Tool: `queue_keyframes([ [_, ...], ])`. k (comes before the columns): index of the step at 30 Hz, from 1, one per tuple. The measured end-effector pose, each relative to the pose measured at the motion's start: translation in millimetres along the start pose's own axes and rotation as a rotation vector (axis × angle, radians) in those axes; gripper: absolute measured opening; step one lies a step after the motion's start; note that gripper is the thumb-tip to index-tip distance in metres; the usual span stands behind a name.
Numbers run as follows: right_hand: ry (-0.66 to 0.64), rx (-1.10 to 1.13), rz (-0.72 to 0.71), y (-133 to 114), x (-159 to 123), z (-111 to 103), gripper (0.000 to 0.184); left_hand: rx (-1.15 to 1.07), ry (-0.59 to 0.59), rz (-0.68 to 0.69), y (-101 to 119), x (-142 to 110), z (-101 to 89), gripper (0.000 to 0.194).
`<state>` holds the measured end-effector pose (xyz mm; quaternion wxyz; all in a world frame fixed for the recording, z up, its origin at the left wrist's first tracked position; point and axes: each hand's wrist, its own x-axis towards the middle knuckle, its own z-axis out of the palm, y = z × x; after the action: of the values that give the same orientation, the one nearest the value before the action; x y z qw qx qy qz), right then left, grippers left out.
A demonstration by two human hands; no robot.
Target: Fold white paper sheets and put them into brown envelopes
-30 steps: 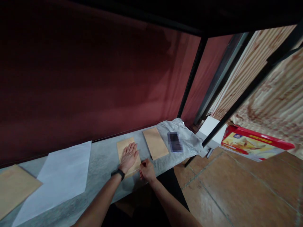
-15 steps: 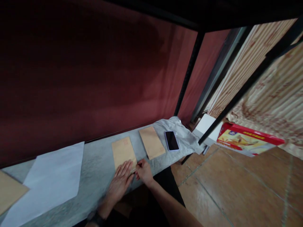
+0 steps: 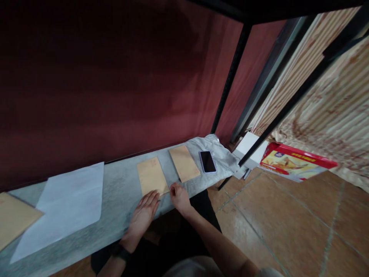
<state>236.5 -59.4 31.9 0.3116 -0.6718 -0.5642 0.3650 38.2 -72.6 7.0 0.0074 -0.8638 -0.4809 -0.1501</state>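
A tan paper envelope (image 3: 152, 175) with faint red print lies on the grey cloth-covered bench. My left hand (image 3: 146, 209) rests flat across its near edge, fingers extended and close together. At the envelope's near right corner, my right hand (image 3: 179, 197) is closed, its fingers curled in. A narrow pale edge or strip runs from the envelope toward those fingers; what they grip is hidden. To the right lies a second tan envelope (image 3: 184, 163), and beyond it a phone (image 3: 208, 161) with a dark screen and pale purple case.
On the left, a white paper sheet (image 3: 69, 198) is partly overlapped by another tan envelope (image 3: 17, 219). A black frame post (image 3: 230, 80) rises behind the bench. Right of the bench are a white box (image 3: 251, 148) and a red and yellow carton (image 3: 296, 161) above the tiled floor.
My right hand has shifted slightly right, away from the envelope's corner. The left hand has slid a little toward the near edge. The whole view has moved slightly.
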Motion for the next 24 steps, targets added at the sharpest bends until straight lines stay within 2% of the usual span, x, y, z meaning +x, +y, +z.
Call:
queue_keyframes([
  [3, 0.022, -0.287, -0.330, -1.1, -3.8, -2.3, 0.022, 0.017, -0.025, -0.022, 4.1, -0.5, -2.8, 0.044],
  [6, -0.052, -0.363, -0.514, 1.4, -4.6, -3.5, 0.022, 0.020, -0.060, -0.039, 6.0, 0.3, -6.0, 0.041],
  [12, -0.092, -0.394, -0.548, 12.5, -3.0, -5.9, 0.026, -0.030, -0.011, -0.085, 8.6, 2.1, -8.0, 0.040],
  [16, -0.022, -0.419, -0.481, 8.2, 4.1, 0.3, 0.014, -0.032, 0.029, -0.174, 11.0, 8.9, -10.2, 0.039],
  [20, 0.046, -0.458, -0.439, 1.9, 9.9, 9.4, 0.014, -0.009, 0.052, -0.232, 10.4, 16.1, -10.1, 0.037],
  [22, 0.064, -0.490, -0.451, 1.6, 7.6, 15.0, 0.016, 0.006, 0.074, -0.238, 9.8, 16.7, -8.2, 0.037],
  [24, 0.048, -0.498, -0.528, 3.8, 1.1, 21.1, 0.023, 0.022, 0.092, -0.233, 9.8, 15.0, -6.2, 0.038],
])
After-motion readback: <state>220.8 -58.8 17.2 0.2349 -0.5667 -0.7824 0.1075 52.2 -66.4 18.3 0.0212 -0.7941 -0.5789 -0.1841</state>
